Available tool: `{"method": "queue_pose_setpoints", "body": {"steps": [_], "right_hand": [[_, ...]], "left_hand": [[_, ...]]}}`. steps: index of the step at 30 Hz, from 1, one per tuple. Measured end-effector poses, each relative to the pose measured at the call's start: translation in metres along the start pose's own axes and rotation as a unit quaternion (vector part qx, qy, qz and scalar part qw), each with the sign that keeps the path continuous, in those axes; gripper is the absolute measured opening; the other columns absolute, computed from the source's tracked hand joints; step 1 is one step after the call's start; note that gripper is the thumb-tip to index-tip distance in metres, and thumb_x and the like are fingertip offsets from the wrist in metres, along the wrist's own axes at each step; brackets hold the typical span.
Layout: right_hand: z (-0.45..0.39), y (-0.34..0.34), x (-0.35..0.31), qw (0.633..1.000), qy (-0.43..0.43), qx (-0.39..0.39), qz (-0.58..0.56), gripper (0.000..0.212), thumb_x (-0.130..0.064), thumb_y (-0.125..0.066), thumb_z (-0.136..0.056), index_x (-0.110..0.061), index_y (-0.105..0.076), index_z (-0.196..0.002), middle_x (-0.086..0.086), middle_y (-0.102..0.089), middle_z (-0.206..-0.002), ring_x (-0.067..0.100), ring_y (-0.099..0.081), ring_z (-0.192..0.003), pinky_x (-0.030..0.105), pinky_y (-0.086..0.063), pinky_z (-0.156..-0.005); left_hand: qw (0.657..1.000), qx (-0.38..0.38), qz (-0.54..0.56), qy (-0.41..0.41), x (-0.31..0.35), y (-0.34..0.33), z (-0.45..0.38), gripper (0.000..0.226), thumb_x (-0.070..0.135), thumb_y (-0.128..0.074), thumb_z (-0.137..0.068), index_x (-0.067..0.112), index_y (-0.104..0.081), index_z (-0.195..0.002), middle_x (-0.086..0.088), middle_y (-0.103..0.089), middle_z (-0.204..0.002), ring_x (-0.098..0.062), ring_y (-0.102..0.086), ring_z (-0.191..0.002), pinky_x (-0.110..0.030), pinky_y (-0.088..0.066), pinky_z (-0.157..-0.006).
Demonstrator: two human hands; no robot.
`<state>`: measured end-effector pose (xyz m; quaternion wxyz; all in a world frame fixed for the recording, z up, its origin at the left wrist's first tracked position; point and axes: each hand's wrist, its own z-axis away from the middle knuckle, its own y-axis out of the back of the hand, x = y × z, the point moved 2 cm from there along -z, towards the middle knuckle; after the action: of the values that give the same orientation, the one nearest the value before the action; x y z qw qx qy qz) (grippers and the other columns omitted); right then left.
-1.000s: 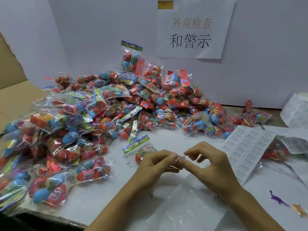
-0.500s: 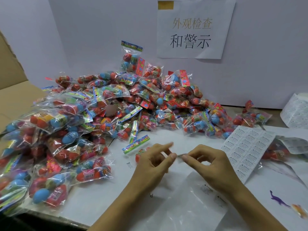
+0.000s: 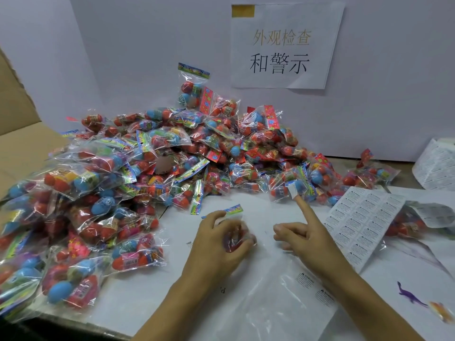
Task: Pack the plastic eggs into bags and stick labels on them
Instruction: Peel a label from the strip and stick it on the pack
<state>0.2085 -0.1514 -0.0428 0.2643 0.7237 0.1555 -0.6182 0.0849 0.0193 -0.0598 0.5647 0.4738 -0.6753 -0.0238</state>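
So the left hand (image 3: 219, 238) is curled round a small clear plastic bag of red plastic eggs (image 3: 237, 236) with a colourful header strip, holding it down on the white table (image 3: 138, 301) roughly mid-table, a bit toward the near edge. Thumb on the right side of the bag, the other fingers wrapped over the top. The bag is blurry, so I can't tell how many eggs are in it.

The right hand (image 3: 305, 237) has its index finger pointing straight out toward the far side, with a small white sticker label (image 3: 293, 191) stuck on the fingertip. The other fingers are loosely bent and the thumb sticks out to the left, not pinching anything.

The big heap of clear bags filled with red and blue plastic eggs (image 3: 147, 168) covers the whole left side of the table and runs along the far edge. A white sheet of printed warning labels (image 3: 359, 220) lies just right of the right hand, with a roll of the same labels (image 3: 435, 166) at the far right corner. A clear backing sheet with a few labels left (image 3: 283, 301) sits at the near edge under the forearms. A tiny purple toy dinosaur (image 3: 408, 295) lies near the right edge. A white paper sign with Chinese characters (image 3: 280, 45) hangs on the wall behind.
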Motion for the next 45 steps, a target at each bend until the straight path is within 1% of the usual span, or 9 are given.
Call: {"method": "queue_pose_setpoints", "body": {"steps": [3,7,13,17,20,23,30,37,45], "right_hand": [[-0.002,-0.004,0.005,0.998,-0.052,-0.020,-0.036,0.095,-0.029,-0.079,-0.086,-0.046,-0.017,-0.157,-0.002,-0.079,-0.096,0.018,-0.076,-0.092,0.043,-0.057,-0.096],[-0.002,-0.010,0.002,0.993,-0.073,-0.030,-0.088,0.110,-0.032,-0.084,-0.073,-0.044,-0.014,-0.157,0.002,-0.079,-0.102,0.020,-0.076,-0.096,0.035,-0.061,-0.084],[-0.002,-0.013,-0.005,0.988,-0.059,-0.019,-0.144,0.108,-0.024,-0.083,-0.067,-0.039,-0.022,-0.156,-0.003,-0.077,-0.108,0.023,-0.074,-0.101,0.041,-0.059,-0.089],[-0.002,-0.010,-0.008,0.979,-0.042,-0.007,-0.197,0.109,-0.013,-0.082,-0.065,-0.038,-0.025,-0.154,0.009,-0.076,-0.103,0.027,-0.074,-0.099,0.037,-0.058,-0.084],[0.001,-0.014,-0.013,0.980,-0.021,-0.018,-0.195,0.108,-0.014,-0.084,-0.063,-0.042,-0.026,-0.149,0.010,-0.075,-0.102,0.022,-0.072,-0.100,0.029,-0.056,-0.083],[0.004,-0.019,-0.017,0.979,-0.012,-0.036,-0.201,0.097,-0.023,-0.087,-0.060,-0.041,-0.035,-0.139,0.008,-0.075,-0.106,0.021,-0.072,-0.100,0.025,-0.057,-0.080],[0.006,-0.018,-0.018,0.984,0.008,0.003,-0.180,0.084,-0.028,-0.087,-0.059,-0.037,-0.046,-0.132,0.010,-0.077,-0.088,0.020,-0.075,-0.093,0.033,-0.050,-0.094],[0.009,-0.024,-0.024,0.973,0.044,0.067,-0.214,0.067,-0.014,-0.083,-0.071,-0.035,-0.049,-0.125,0.012,-0.076,-0.085,0.019,-0.075,-0.083,0.017,-0.056,-0.075],[0.006,-0.011,-0.026,0.957,0.056,0.128,-0.254,0.062,-0.022,-0.081,-0.068,-0.032,-0.050,-0.120,0.012,-0.076,-0.083,0.021,-0.076,-0.082,0.022,-0.059,-0.070]], "left_hand": [[0.999,0.001,0.006,-0.040,0.006,-0.001,0.000,0.032,0.031,-0.087,-0.080,0.028,-0.074,-0.109,0.005,-0.052,-0.129,-0.008,-0.053,-0.125,-0.005,-0.037,-0.099],[0.989,-0.019,0.026,-0.146,0.016,0.001,0.003,0.041,0.019,-0.086,-0.080,0.017,-0.070,-0.117,-0.006,-0.048,-0.141,-0.006,-0.047,-0.136,-0.032,-0.046,-0.108],[0.969,-0.007,0.020,-0.248,0.026,-0.003,0.005,0.082,0.020,-0.090,-0.077,0.036,-0.043,-0.142,-0.010,-0.029,-0.158,0.003,-0.029,-0.146,-0.013,-0.029,-0.116],[0.987,-0.004,0.128,-0.099,0.020,0.001,0.001,0.094,0.039,-0.087,-0.074,0.048,-0.029,-0.147,0.009,-0.020,-0.165,0.001,-0.019,-0.152,-0.016,-0.027,-0.119],[0.950,-0.087,0.293,0.062,0.019,0.003,-0.004,0.051,0.044,-0.081,-0.079,0.033,-0.065,-0.126,0.014,-0.070,-0.123,-0.004,-0.065,-0.114,-0.017,-0.051,-0.091],[0.929,-0.108,0.349,0.052,0.021,0.003,-0.003,0.030,0.037,-0.073,-0.091,0.008,-0.079,-0.095,-0.022,-0.072,-0.083,-0.024,-0.065,-0.076,-0.029,-0.052,-0.071],[0.937,-0.055,0.341,0.059,0.023,0.005,-0.004,0.037,0.049,-0.071,-0.084,0.014,-0.082,-0.088,-0.006,-0.074,-0.075,-0.017,-0.066,-0.064,-0.028,-0.051,-0.059],[0.930,-0.020,0.360,0.075,0.027,0.008,-0.003,0.029,0.051,-0.071,-0.085,0.023,-0.079,-0.090,-0.006,-0.078,-0.087,-0.014,-0.072,-0.074,-0.021,-0.054,-0.066],[0.905,-0.171,0.384,0.064,0.036,0.002,0.002,0.036,0.021,-0.083,-0.084,0.015,-0.073,-0.118,-0.014,-0.076,-0.107,-0.026,-0.075,-0.099,-0.030,-0.059,-0.084]]}}
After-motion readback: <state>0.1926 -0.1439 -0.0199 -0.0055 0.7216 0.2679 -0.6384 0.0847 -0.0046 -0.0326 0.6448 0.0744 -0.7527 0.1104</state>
